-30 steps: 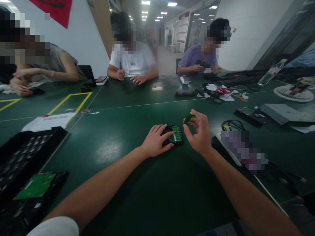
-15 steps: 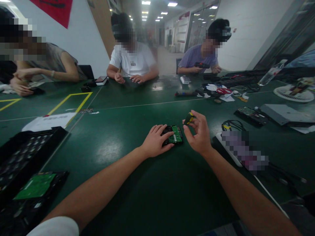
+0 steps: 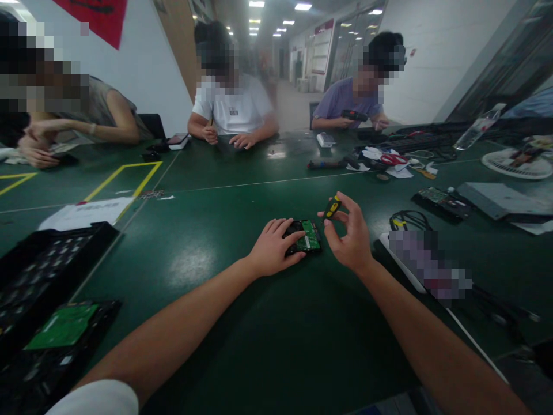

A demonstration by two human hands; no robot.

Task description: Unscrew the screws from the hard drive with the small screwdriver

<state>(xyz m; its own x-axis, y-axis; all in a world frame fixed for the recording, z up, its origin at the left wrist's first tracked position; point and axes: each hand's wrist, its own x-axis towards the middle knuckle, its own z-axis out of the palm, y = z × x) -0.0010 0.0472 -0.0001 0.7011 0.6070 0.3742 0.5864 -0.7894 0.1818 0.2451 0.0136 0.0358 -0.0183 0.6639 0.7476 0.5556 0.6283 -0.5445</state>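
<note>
A small black hard drive (image 3: 306,237) with a green circuit board on top lies on the green table (image 3: 242,323). My left hand (image 3: 273,248) rests on its left side, fingers pressed down over it. My right hand (image 3: 351,235) is just to the right of the drive, fingers curled around a short black and yellow screwdriver (image 3: 332,207), which tilts down toward the drive's right edge.
Black trays (image 3: 38,288), one holding a green board (image 3: 61,326), sit at the near left. A white paper (image 3: 86,213) lies beyond them. Boards, cables (image 3: 408,220), scissors (image 3: 392,159) and a grey case (image 3: 496,199) lie to the right. Three people sit across the table.
My right hand has turned the screwdriver from lying almost flat to pointing down toward the drive and shifted a little closer. My left hand has stayed on the drive.
</note>
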